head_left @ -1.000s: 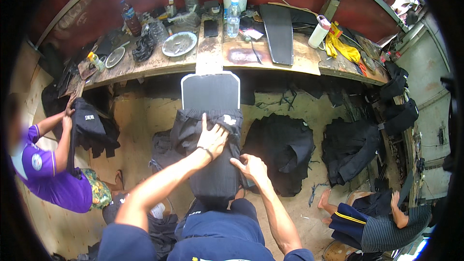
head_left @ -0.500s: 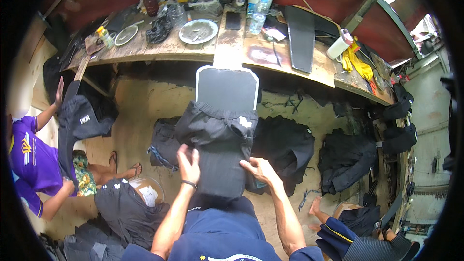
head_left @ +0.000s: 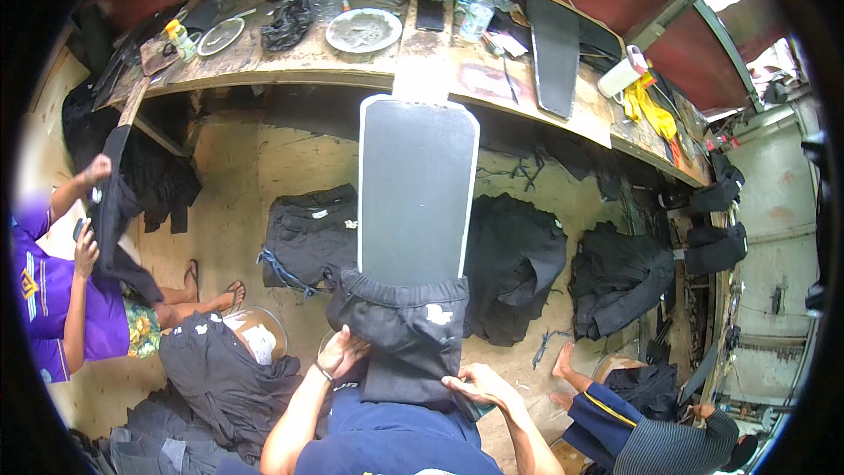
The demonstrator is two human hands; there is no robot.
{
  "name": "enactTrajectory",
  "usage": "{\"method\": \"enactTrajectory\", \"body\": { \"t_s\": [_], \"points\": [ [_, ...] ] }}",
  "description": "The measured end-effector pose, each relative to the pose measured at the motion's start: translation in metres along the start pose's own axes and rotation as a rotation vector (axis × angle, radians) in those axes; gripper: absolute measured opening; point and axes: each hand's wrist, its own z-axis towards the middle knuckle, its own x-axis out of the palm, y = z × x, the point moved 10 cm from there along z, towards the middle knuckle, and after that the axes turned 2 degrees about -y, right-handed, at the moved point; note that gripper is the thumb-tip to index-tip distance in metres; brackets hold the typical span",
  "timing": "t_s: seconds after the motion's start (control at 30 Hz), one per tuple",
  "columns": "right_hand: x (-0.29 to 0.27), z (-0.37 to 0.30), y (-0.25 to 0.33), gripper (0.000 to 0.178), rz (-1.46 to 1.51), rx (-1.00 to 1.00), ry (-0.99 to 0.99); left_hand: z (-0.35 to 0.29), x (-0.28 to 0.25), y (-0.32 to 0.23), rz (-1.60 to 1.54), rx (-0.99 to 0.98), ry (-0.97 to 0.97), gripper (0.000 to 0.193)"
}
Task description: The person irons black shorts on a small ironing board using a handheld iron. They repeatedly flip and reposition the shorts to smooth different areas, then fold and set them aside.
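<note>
Our black garment (head_left: 413, 343) sits over the near end of the long grey board (head_left: 418, 185), just in front of our body, with the counter (head_left: 290, 79) at the board's far end. Our right hand (head_left: 475, 384) pinches the garment's lower right edge, thumb on top; our left hand (head_left: 341, 352) lies against its left side, fingers slightly curled, and we cannot tell whether they grip the cloth.

To handle this well, we would judge, both sides want an even, light pull, so that the gathered waistband (head_left: 404, 290) stays square across the board and the cloth does not twist or bunch. Smoothing the folds under the band would help too.

The waistband end points away from us, toward the counter, and the other end toward our lap. The garment's long axis appears to run in line with the board, though its folded lower part leaves the full length hidden.
</note>
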Motion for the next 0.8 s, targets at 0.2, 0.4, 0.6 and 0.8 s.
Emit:
{"method": "enactTrajectory", "body": {
  "t_s": [0.2,0.4,0.6,0.8],
  "points": [
    [-0.013,-0.022,-0.025,0.073,-0.122,0.133,0.251,-0.032,0.040,0.107,-0.013,-0.617,0.018,0.088],
    [-0.112,-0.006,-0.076,0.065,0.014,0.108,0.403,-0.057,0.101,0.123,0.295,-0.579,-0.062,0.053],
    [-0.461,0.163,-0.084,0.051,0.384,-0.263,-0.911,-0.072,0.157,0.112,0.604,-0.553,-0.253,0.071],
    [-0.614,0.256,-0.017,0.055,0.043,-0.253,-1.421,-0.154,0.146,0.076,0.821,-0.696,-0.531,0.091]
  ]
}}
